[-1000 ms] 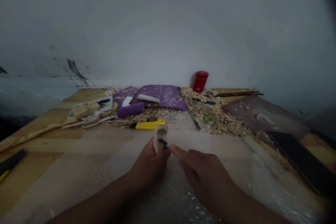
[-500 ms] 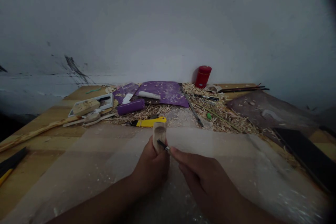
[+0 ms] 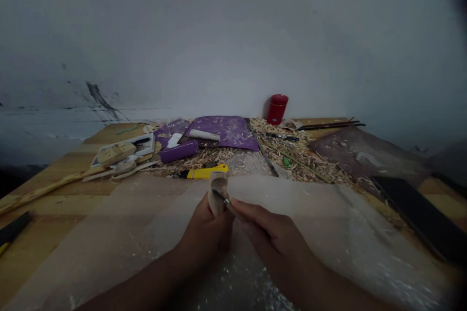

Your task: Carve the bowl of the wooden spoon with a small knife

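Observation:
My left hand (image 3: 208, 226) is wrapped round a pale block of wood (image 3: 218, 183), holding it upright with a hollow showing near its top. In my right hand (image 3: 272, 233) is a carving knife (image 3: 222, 198) with a dark blade, a bright collar and a handle mostly hidden by my fingers. The blade lies against the face of the wood, just below the hollow. Both hands are close together above a translucent plastic sheet (image 3: 164, 233). Just beyond the block lies a yellow utility knife (image 3: 207, 171).
Wood shavings (image 3: 302, 160) cover the back of the table around a purple sheet (image 3: 233, 133) and a purple roll (image 3: 178, 151). A red canister (image 3: 277, 109) stands by the wall. A white tray (image 3: 149, 145) sits left, a dark flat slab (image 3: 419, 214) right.
The knife blade has shifted up the wood toward the hollow, its handle showing more between my fingers. Both hands keep their holds. The whole view has shifted slightly.

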`<state>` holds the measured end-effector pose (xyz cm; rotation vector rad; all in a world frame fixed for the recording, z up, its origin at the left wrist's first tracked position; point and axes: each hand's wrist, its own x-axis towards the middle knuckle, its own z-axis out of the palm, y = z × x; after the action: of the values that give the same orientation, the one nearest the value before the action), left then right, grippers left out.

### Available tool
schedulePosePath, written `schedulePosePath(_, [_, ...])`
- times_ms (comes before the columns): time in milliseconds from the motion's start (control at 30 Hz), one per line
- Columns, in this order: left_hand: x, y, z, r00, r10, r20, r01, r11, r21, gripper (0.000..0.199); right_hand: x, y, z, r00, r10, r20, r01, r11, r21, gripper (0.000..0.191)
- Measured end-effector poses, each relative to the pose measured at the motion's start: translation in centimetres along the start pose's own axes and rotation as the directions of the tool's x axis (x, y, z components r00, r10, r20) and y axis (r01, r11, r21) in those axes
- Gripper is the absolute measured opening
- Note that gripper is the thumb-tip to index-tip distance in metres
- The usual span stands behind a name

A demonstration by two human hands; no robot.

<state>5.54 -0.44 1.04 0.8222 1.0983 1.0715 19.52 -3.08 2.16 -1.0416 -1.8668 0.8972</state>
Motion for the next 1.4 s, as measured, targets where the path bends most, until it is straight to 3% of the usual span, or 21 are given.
schedulePosePath(200, [0.4, 0.2, -0.8, 0.987, -0.121, 0.109, 0.125, 0.992, -0.035, 0.018, -0.5, 0.3, -0.8, 0.994, -0.055, 0.092, 0.080, 0.951, -0.300, 0.042])
schedulePosePath(300, [0.5, 0.1, -1.2, 0.975, -0.155, 0.161, 0.164, 0.986, -0.043, 0.020, -0.7, 0.5, -0.9, 0.990, -0.074, 0.117, 0.113, 0.921, -0.373, 0.045])
schedulePosePath(433, [0.5, 0.0, -1.2, 0.972, -0.160, 0.172, 0.160, 0.987, 0.013, 0.020, -0.8, 0.4, -0.9, 0.989, -0.093, 0.117, 0.131, 0.913, -0.387, 0.044])
schedulePosePath(633, [0.0, 0.2, 0.1, 0.999, -0.024, -0.026, 0.026, 0.997, 0.068, 0.018, -0.7, 0.2, -0.6, 0.990, -0.113, 0.090, 0.138, 0.918, -0.372, 0.040])
schedulePosePath(833, [-0.3, 0.2, 0.7, 0.995, 0.053, -0.082, -0.046, 0.995, 0.084, 0.013, -0.8, 0.4, 0.7, 0.991, -0.133, 0.017, 0.132, 0.942, -0.309, 0.042])
schedulePosePath(1033, [-0.2, 0.0, 0.3, 0.996, 0.058, -0.073, -0.051, 0.994, 0.097, 0.013, -0.8, 0.2, 1.4, 0.998, -0.049, -0.048, 0.043, 0.990, -0.136, 0.037])
schedulePosePath(1233, [-0.4, 0.2, 0.8, 0.993, 0.063, -0.099, -0.057, 0.996, 0.070, 0.017, -0.7, 1.2, 2.2, 0.976, -0.204, -0.075, 0.160, 0.909, -0.385, 0.042])
schedulePosePath(1400, [-0.3, 0.5, 0.7, 1.000, -0.007, -0.021, 0.008, 1.000, 0.024, 0.019, -0.4, 0.8, 1.4, 0.995, -0.098, -0.023, 0.088, 0.957, -0.277, 0.044])
